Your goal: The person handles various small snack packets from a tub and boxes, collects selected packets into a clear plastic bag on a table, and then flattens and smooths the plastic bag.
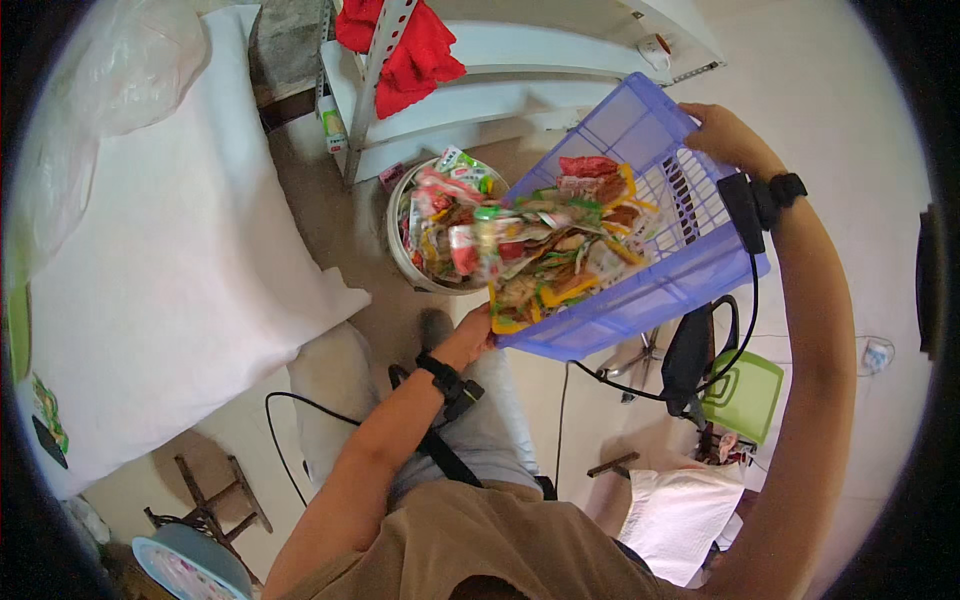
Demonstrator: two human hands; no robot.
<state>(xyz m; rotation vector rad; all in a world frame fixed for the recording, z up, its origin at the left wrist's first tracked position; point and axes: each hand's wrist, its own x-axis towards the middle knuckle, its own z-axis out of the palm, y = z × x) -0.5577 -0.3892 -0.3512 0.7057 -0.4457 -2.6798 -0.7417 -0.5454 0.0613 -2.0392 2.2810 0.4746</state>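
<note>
A blue-purple plastic basket is tilted in front of me, its lower end over a round white bucket. My left hand grips the basket's low near corner. At the raised far end, my right hand holds the rim. Colourful plastic snack packets lie across the basket floor, and some at its low end are blurred as they spill over the bucket. Inside the bucket is a heap of similar packets. Straps with small black devices sit on both wrists.
A table with a white cloth stands on the left. Behind the bucket is a white metal shelf with a red cloth and a cup. A green chair, a wooden stool and a blue basin stand nearer me. Black cables hang by both arms.
</note>
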